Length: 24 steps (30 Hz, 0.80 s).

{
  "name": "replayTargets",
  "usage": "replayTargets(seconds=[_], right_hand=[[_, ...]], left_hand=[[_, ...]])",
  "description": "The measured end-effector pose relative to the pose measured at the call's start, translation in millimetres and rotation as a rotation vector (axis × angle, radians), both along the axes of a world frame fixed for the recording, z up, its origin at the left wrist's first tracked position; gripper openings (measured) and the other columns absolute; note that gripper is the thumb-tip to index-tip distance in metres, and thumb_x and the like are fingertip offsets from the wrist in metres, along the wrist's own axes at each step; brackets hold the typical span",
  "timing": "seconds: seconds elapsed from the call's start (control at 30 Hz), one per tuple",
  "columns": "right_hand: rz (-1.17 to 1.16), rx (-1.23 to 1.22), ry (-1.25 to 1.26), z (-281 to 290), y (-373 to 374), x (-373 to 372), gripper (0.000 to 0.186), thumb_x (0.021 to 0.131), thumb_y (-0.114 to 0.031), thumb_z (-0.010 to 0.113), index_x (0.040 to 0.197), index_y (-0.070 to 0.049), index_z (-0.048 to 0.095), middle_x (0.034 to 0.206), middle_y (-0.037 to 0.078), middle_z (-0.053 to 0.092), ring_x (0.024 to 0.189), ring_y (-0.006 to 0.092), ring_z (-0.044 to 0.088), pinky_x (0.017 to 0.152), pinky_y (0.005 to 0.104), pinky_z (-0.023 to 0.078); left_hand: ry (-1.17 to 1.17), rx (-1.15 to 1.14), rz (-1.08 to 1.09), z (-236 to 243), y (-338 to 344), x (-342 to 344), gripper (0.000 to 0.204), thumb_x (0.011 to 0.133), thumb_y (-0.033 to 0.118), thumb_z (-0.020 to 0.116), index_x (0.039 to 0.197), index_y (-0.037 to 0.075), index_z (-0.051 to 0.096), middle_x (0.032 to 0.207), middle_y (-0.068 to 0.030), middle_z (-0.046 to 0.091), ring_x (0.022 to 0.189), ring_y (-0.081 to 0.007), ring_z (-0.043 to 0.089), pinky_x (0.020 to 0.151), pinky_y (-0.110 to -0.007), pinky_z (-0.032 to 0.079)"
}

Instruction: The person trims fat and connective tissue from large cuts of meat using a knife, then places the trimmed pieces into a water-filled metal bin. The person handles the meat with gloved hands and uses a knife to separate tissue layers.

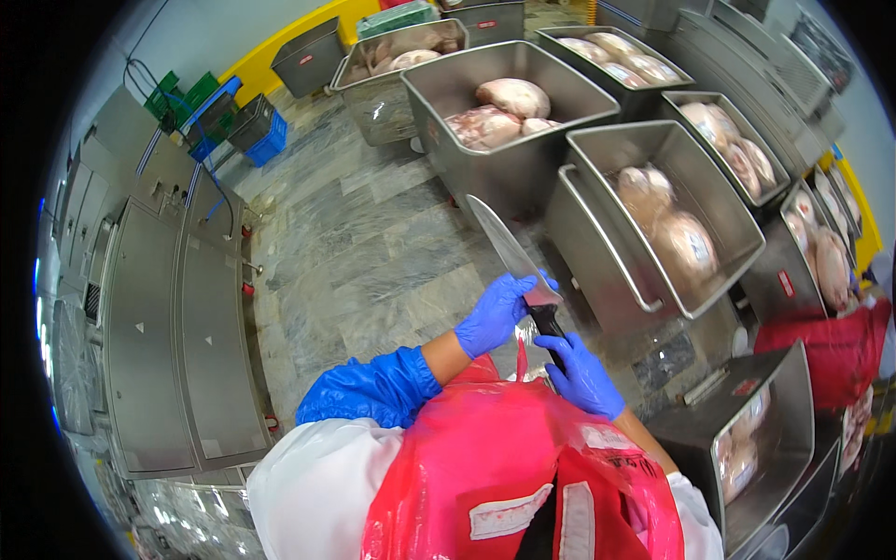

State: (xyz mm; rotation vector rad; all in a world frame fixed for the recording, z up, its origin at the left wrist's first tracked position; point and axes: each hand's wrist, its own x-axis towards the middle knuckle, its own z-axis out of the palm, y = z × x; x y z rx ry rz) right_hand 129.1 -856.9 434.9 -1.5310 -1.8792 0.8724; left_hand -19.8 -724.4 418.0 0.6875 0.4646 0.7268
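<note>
L hand (495, 315) (gloved in blue): fingers closed round the blade of the knife (509, 247), nr its base. R hand (586, 375): fingers gripping its blk handle (546, 322), so knife's held b/w both, tip pointing fwd past L fingers. Steel tub (583, 280) w/ wrapped meat (686, 245) just R of fingers; another tub (504, 173) farther fwd; red apron (448, 448) below fingers; tiled floor (355, 271) to their L.

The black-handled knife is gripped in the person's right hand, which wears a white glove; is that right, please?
Not quite: the glove is blue, not white, as the head view shows; the right hand does grip the black-handled knife.
</note>
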Motion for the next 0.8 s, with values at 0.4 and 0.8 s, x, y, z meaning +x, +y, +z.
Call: replayTargets(seconds=[0.4, 0.8], right_hand=[[0.142, -0.034, -0.011, 34, 286, -21, 0.060, 0.075, -0.009, 0.050, 0.132, -0.022, 0.034, 0.095, 0.018, 0.052, 0.076, 0.0378, 0.055, 0.065, 0.0432, 0.045], [0.089, -0.083, -0.283, 6, 522, 128, 0.062, 0.070, -0.010, 0.052, 0.130, -0.020, 0.038, 0.087, 0.020, 0.054, 0.081, 0.0381, 0.055, 0.072, 0.0427, 0.046]], left_hand=[[-0.013, -0.018, 0.434, 31, 320, -110, 0.028, 0.089, 0.016, 0.046, 0.111, -0.002, 0.048, 0.105, -0.0152, 0.057, 0.098, -0.0265, 0.055, 0.090, -0.038, 0.044], [0.228, 0.151, 0.550, -30, 569, -48, 0.025, 0.086, 0.017, 0.047, 0.109, 0.006, 0.051, 0.103, -0.0104, 0.060, 0.090, -0.0176, 0.058, 0.080, -0.032, 0.045]])
